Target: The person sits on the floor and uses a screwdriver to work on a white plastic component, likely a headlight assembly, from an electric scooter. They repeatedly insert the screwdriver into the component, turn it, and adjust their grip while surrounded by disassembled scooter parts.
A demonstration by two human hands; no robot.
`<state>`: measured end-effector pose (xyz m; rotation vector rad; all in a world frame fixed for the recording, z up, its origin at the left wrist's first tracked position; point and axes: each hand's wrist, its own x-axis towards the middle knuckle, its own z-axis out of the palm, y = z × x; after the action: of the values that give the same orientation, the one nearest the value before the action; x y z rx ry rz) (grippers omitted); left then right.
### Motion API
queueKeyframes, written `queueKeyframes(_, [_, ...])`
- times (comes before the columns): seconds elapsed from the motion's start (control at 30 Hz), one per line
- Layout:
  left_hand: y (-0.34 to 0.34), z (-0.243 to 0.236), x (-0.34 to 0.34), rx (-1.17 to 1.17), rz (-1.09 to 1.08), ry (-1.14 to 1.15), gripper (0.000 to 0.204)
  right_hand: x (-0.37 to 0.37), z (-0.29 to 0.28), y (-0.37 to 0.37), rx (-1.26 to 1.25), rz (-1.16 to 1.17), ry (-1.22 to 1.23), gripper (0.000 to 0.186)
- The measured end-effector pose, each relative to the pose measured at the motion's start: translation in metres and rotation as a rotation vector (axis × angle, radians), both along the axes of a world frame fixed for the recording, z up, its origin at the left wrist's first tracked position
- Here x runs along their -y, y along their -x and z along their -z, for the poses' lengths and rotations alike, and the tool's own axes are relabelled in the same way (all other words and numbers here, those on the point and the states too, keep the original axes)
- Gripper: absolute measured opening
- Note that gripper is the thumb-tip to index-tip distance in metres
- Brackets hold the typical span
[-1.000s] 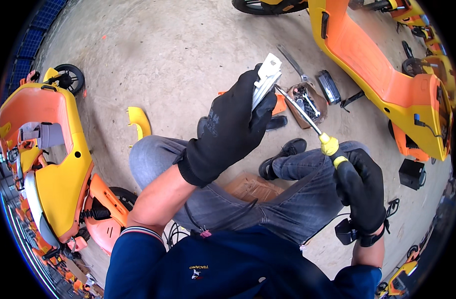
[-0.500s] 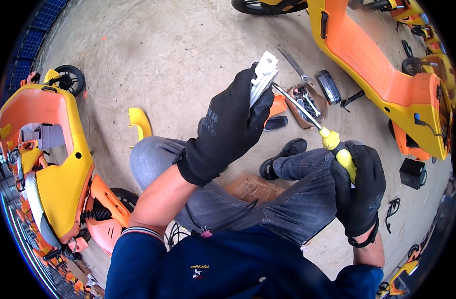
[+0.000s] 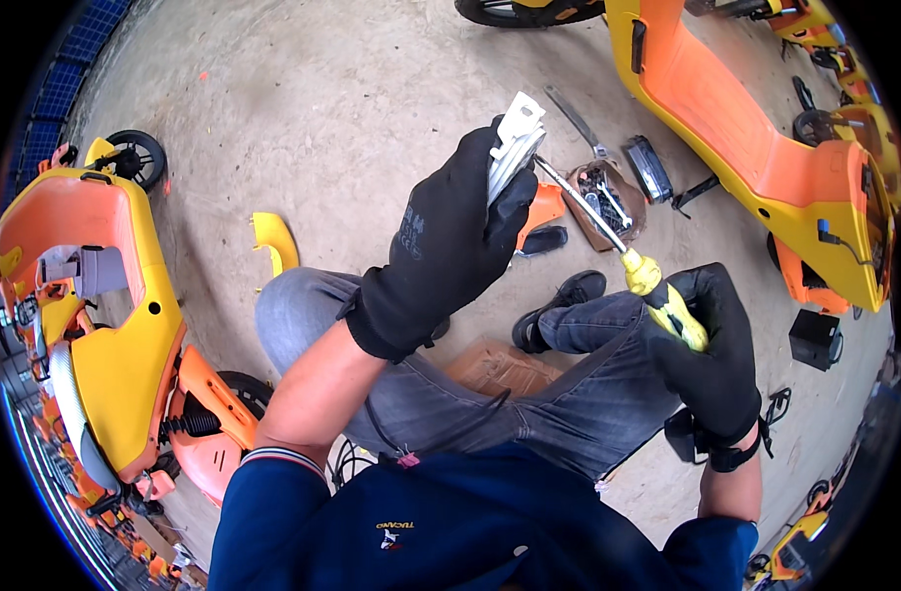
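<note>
My left hand (image 3: 449,251), in a black work glove, is closed round a white, ridged plastic-looking part (image 3: 517,138) held up in front of me. In my right hand (image 3: 711,360), gloved the same way, is a screwdriver (image 3: 664,297) with a yellow and black handle. Its long metal shaft slants up and left, and the tip reaches the side of the white part by my left thumb. Whether the tip touches the part or sits in a screw, I cannot tell. My right fingers are partly hidden behind the handle.
Beyond my legs stand an open box of tools (image 3: 606,202), a long metal tool (image 3: 576,120) and a black case (image 3: 649,170). Yellow-orange scooters (image 3: 746,158) flank me, another (image 3: 116,364) at left. A yellow curved panel (image 3: 274,244) and black box (image 3: 816,341) lie on the floor.
My right hand has rolled round the screwdriver, whose handle has shifted slightly left and shows more black. My left hand and the white part have moved slightly up and left.
</note>
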<state>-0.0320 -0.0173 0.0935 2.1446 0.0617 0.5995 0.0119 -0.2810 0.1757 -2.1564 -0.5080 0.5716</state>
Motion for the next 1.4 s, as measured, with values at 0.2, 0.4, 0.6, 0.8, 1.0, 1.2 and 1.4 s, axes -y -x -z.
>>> queueKeyframes(0.2, [0.001, -0.004, 0.000, -0.018, -0.005, 0.015, 0.028, -0.005, -0.003, 0.011, 0.645, -0.154, 0.249, 0.039])
queueKeyframes(0.4, [0.005, -0.002, 0.002, -0.070, -0.017, 0.036, 0.030, -0.008, 0.003, 0.013, 0.712, -0.151, 0.225, 0.032])
queueKeyframes(0.6, [0.005, -0.005, 0.002, -0.042, 0.008, 0.022, 0.032, -0.005, -0.010, -0.006, -0.580, 0.196, -0.100, 0.016])
queueKeyframes(0.8, [0.001, -0.004, 0.001, -0.001, 0.009, 0.068, 0.032, -0.001, 0.002, 0.002, -0.180, 0.081, -0.149, 0.020])
queueKeyframes(1.0, [0.001, -0.006, 0.001, 0.017, -0.034, 0.091, 0.033, -0.008, -0.004, 0.015, 0.528, -0.109, 0.157, 0.036])
queueKeyframes(1.2, [0.005, -0.004, 0.000, -0.031, -0.053, 0.068, 0.030, -0.011, 0.001, 0.015, 0.731, -0.186, 0.208, 0.034])
queueKeyframes(1.4, [0.006, -0.008, -0.002, -0.008, -0.005, 0.035, 0.031, -0.007, -0.010, 0.000, -0.621, 0.264, -0.122, 0.019])
